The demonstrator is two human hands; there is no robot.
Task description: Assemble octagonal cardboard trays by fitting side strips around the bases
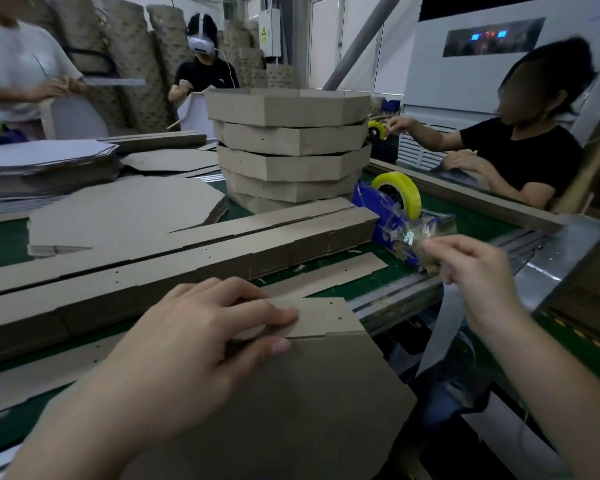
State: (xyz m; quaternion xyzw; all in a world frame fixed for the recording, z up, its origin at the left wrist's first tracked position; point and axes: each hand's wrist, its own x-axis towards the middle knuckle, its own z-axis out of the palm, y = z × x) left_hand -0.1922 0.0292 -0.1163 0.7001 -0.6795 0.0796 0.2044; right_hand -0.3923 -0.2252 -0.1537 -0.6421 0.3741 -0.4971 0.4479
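Base (291, 410) lies nearest, at the front edge of the table (378, 275), with a side strip (326, 317) set along its far edge and gripped there between the fingers and thumb of the left hand (187, 341). Beyond, the right hand (475, 271) pinches tape (413, 235) at the dispenser (385, 216); finished trays (291, 147) stand stacked behind. The step appears to be fixing strip to base, so the tape must next bridge that seam squarely.

packaging workshop | stacked cardboard trays (288, 147) | tape dispenser (395, 209) | seated workers
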